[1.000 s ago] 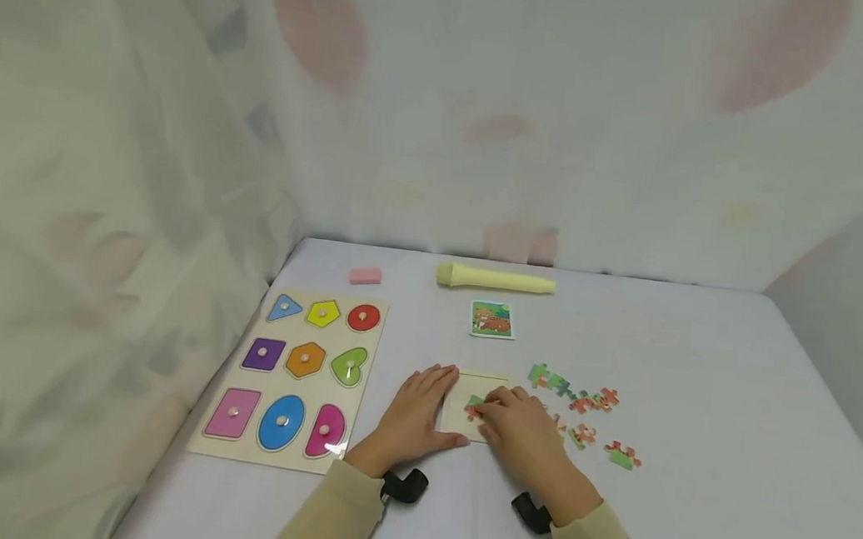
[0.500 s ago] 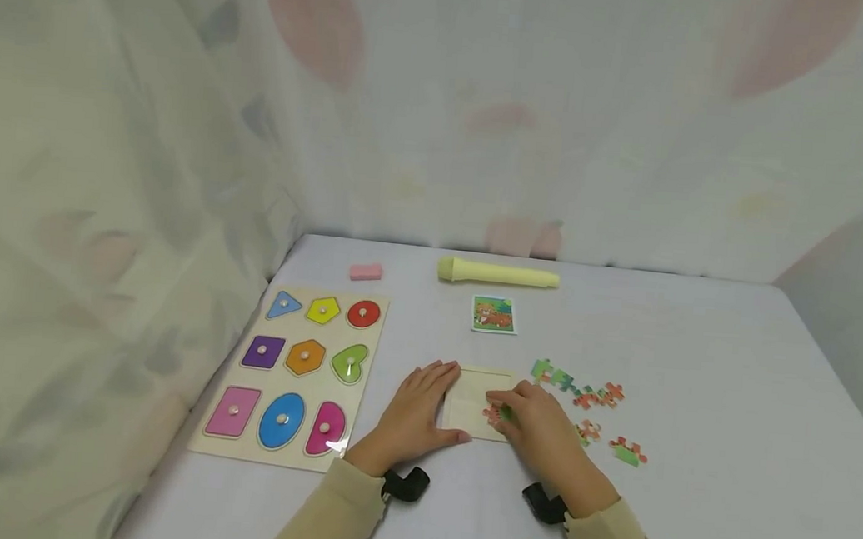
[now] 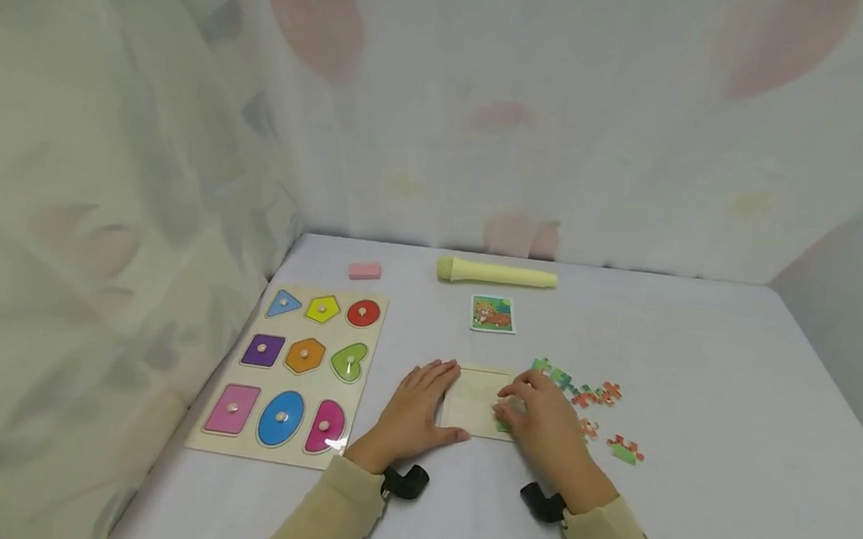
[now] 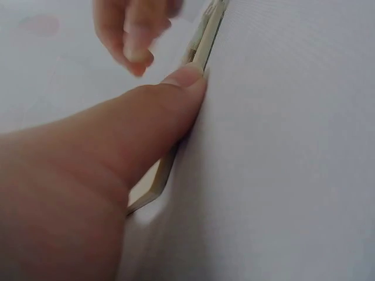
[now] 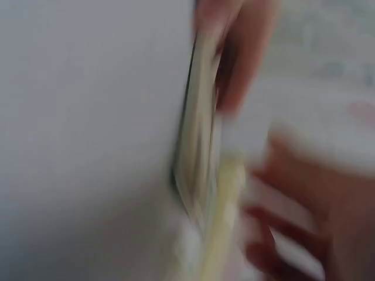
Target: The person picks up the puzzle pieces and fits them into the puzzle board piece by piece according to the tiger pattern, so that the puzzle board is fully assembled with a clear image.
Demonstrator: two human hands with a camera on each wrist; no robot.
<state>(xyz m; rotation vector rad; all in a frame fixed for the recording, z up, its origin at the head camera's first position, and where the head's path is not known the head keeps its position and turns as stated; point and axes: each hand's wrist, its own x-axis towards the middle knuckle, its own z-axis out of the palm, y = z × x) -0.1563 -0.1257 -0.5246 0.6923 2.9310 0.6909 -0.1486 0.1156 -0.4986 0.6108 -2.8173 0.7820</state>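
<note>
A small pale wooden puzzle tray (image 3: 471, 402) lies in front of me in the head view. My left hand (image 3: 412, 414) rests along its left side with fingers straight, and the thumb (image 4: 167, 105) lies against the near edge. Over the tray's right side is my right hand (image 3: 547, 424), its fingers loosely bent and apart. Below those fingertips a green jigsaw piece (image 3: 503, 425) shows in the near right corner, partly covered by the hand. In the left wrist view the right fingertips (image 4: 137, 55) hover above the tray with nothing between them; the right wrist view is blurred.
Several loose jigsaw pieces (image 3: 625, 450) lie right of the tray. Behind it are a small bear picture card (image 3: 493, 314) and a pale yellow microphone-shaped item (image 3: 499, 272). A knobbed shape board (image 3: 289, 376) and a pink block (image 3: 364, 271) lie to the left.
My right hand has moved right across the tray with the red and green piece, then loosened its fingers over the near right corner. The left hand has stayed at the tray's left side.
</note>
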